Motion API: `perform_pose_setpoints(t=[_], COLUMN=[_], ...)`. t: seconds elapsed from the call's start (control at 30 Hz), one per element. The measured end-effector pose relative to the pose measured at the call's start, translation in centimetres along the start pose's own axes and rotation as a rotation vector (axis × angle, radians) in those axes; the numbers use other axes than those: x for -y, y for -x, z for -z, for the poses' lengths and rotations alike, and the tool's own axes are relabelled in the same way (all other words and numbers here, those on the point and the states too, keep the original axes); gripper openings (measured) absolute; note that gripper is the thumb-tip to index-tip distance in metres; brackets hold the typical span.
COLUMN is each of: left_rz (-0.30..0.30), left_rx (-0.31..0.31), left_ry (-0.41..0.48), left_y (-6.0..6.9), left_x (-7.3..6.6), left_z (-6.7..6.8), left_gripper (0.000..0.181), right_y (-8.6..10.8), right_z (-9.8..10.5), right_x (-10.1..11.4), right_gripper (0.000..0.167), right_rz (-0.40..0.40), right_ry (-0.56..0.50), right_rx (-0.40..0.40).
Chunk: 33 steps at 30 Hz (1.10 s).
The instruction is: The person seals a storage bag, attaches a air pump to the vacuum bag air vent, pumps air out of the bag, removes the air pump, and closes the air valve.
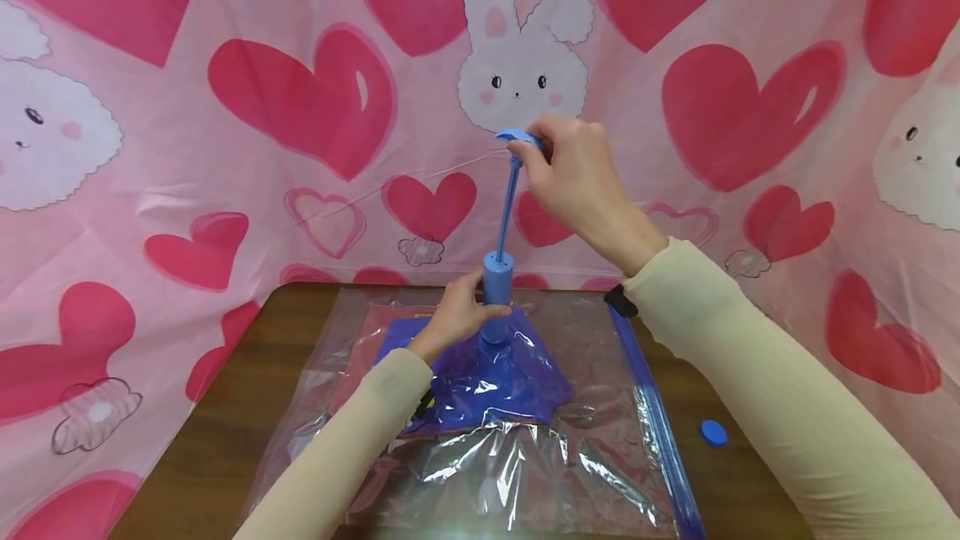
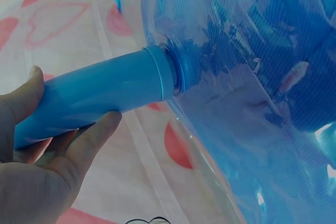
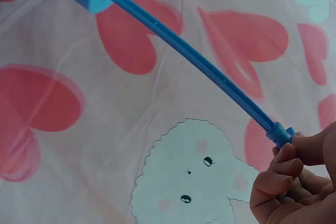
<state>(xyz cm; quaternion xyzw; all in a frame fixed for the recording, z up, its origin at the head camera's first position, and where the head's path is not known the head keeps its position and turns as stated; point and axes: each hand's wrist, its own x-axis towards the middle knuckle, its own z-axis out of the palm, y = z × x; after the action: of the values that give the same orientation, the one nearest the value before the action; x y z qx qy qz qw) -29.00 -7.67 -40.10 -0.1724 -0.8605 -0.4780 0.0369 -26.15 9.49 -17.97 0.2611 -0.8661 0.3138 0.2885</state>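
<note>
A blue hand pump [image 1: 498,282] stands nearly upright on a clear plastic vacuum storage bag [image 1: 517,482], its lower end at the bag's round valve [image 2: 176,72]. My left hand [image 1: 457,315] grips the pump's barrel [image 2: 110,85], thumb on one side and fingers on the other. Above it, my right hand [image 1: 573,165] holds the pump's handle [image 1: 517,137] between thumb and fingers. The thin rod [image 3: 194,61] is drawn far out of the barrel. Inside the bag lies purple-blue folded fabric [image 1: 536,394], with something reddish [image 1: 352,373] at its left.
A blue zip strip [image 1: 656,415] runs along the bag's right edge, with a black piece [image 1: 621,302] near its far end. On the brown table [image 1: 225,440], a round blue cap [image 1: 713,433] lies right of the bag. Pink heart-and-rabbit cloth [image 1: 420,107] hangs behind and at both sides.
</note>
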Motion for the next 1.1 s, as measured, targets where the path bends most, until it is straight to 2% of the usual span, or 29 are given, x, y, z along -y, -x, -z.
perform_pose_setpoints(t=[0.17,0.3,0.43,0.57,0.67,0.77,0.93,1.1], left_rz=[-0.007,-0.011,-0.023,-0.044,-0.047,-0.025,0.014,0.011], left_rx=[0.003,0.001,-0.001,-0.010,-0.007,0.000,-0.001,0.003], left_ry=[-0.012,-0.016,-0.024,-0.032,-0.036,-0.025,-0.008,0.005], left_y=[0.0,0.1,0.3,0.4,0.4,0.4,0.5,0.8], left_x=[-0.1,0.0,0.0,-0.2,-0.3,-0.4,-0.5,-0.5], left_z=[0.1,0.0,-0.1,0.0,0.0,0.0,0.1,-0.1], left_gripper=[0.049,0.054,0.059,0.059,0.060,0.060,0.057,0.055], right_y=[1.3,3.5,5.4,6.3,6.1,5.2,2.6,0.1], right_z=[-2.2,-5.1,-7.5,-8.6,-8.3,-7.2,-3.8,-0.1], right_x=[-1.3,-2.8,-4.1,-4.9,-5.0,-4.4,-1.6,1.0], right_gripper=[0.019,0.017,0.016,0.017,0.015,0.015,0.015,0.017], right_rz=[0.021,-0.031,-0.088,-0.072,-0.052,-0.037,-0.017,0.029], right_ry=[0.020,0.023,0.048,0.064,0.048,0.024,-0.012,-0.018], right_rx=[0.058,0.173,0.255,0.264,0.242,0.213,0.140,0.033])
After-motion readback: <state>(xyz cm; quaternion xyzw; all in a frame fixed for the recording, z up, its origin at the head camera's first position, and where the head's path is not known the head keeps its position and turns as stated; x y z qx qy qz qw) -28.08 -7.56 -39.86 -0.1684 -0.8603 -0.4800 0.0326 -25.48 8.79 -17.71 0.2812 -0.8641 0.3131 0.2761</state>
